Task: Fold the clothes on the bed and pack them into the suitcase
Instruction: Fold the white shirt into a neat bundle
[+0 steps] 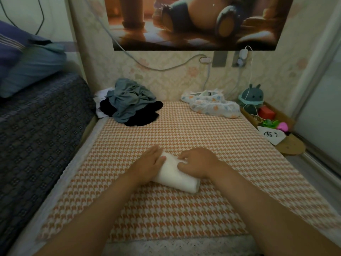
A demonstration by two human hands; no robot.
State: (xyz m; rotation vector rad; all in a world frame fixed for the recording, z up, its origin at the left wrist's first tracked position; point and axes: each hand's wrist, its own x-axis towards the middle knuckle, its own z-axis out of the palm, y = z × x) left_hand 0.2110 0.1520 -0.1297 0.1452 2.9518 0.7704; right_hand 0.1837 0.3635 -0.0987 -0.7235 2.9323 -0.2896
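A soft white roll (173, 176) of cloth lies in the near middle of the bed cover (184, 218), which has tiny orange and white checks. The left hand (150, 159) presses flat on the roll's left side, fingers straight. The right hand (197, 159) curls its fingers onto the top. Far left sits a messy clothes pile (129, 104), grey-blue, black and white. Far right lie two puffy flowery things (212, 106) and a round green toy (251, 97). A big poster (193, 23) hangs on the wall.
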